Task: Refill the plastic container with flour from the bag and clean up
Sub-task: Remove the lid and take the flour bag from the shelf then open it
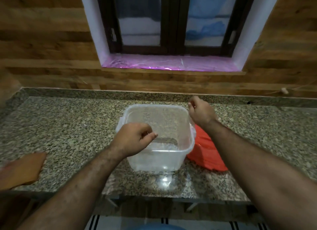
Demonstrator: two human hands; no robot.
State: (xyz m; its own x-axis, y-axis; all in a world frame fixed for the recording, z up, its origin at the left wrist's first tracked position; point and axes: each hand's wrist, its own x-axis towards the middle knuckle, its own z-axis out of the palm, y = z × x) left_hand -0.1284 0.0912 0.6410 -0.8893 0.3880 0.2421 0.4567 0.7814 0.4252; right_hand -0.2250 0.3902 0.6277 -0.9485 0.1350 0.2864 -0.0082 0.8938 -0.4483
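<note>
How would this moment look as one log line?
container: open, no flour seen | left hand: over near rim | right hand: at far corner | red bag: beside container

One wide-angle camera sits on my head, looking forward and steeply down along my forearms at the counter (68, 127) close below. It faces the wall and window (171, 20) straight ahead, and the floor shows at the bottom edge.
</note>
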